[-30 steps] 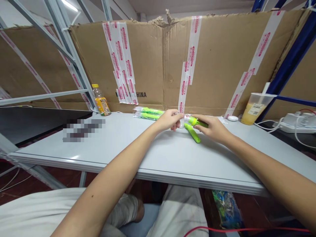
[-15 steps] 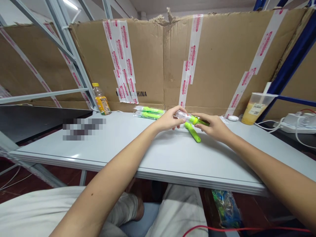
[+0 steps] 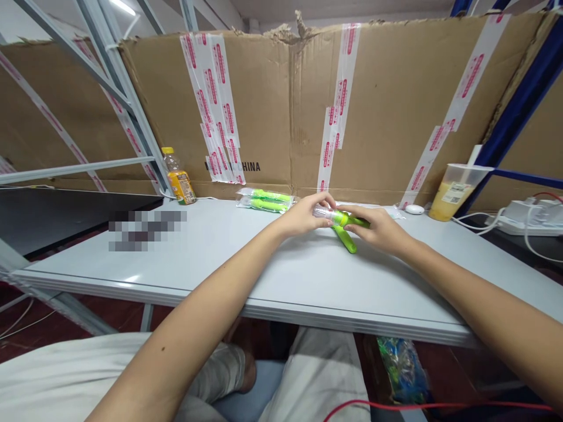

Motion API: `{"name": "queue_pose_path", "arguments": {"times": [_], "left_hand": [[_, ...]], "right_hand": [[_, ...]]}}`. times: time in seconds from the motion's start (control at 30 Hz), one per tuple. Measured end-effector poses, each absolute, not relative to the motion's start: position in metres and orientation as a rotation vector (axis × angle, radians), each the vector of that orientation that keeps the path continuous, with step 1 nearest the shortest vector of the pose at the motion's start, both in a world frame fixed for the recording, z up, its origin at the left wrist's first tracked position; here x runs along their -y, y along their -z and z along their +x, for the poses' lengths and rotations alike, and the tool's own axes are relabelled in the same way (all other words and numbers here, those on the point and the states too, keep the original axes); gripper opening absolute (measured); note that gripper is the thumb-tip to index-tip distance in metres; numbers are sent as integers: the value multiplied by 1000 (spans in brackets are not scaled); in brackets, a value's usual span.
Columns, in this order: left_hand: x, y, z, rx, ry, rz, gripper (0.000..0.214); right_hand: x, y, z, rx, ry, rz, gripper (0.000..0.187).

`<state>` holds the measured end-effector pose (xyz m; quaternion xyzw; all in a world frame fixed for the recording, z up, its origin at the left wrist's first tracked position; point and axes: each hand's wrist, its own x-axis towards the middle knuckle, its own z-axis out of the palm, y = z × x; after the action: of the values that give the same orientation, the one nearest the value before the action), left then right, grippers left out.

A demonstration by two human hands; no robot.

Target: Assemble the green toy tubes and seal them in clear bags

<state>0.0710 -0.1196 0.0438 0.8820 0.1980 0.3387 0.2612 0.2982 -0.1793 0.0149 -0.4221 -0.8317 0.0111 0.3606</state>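
Tube of clear plastic with a lime-green collar [image 3: 336,217] is dipped lower now over the pale-grey tabletop [image 3: 334,287], its clear end clamped by the left hand [image 3: 304,215], its green end by the right hand [image 3: 377,226]; two-handed control is kept, the lime-green rounded bar [image 3: 345,240] part-hidden beneath.

A pale grey table [image 3: 264,293] with a ridged front edge. Clockwise around its middle: a yellow-capped juice bottle [image 3: 180,184] stands towards ten o'clock, two clear-wrapped green pieces [image 3: 266,201] lie near twelve, a small white oval object [image 3: 414,209] and a cup of yellow drink [image 3: 452,196] sit towards two, and a green handle [image 3: 346,241] rests towards three.
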Motion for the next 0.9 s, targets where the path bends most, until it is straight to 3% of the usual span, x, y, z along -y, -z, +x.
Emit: {"name": "queue_pose_path", "arguments": {"times": [0.3, 0.37, 0.53, 0.63, 0.83, 0.9], "left_hand": [[122, -44, 78, -1079, -1005, 2077, 54], [121, -46, 74, -1057, -890, 2156, 55], [121, -48, 67, -654, -903, 2339, 28], [121, -46, 71, -623, -885, 2320, 32], [120, -45, 77, -1032, -1097, 2093, 45], [118, -47, 73, -1074, -998, 2172, 52]], "right_hand": [[181, -17, 290, 2107, 70, -1050, 45], [180, -16, 291, 2130, 72, -1046, 43], [178, -15, 299, 2175, 24, -1097, 45], [179, -18, 299, 2183, 32, -1073, 48], [180, -20, 293, 2162, 64, -1036, 49], [179, -18, 294, 2183, 66, -1019, 50]]}}
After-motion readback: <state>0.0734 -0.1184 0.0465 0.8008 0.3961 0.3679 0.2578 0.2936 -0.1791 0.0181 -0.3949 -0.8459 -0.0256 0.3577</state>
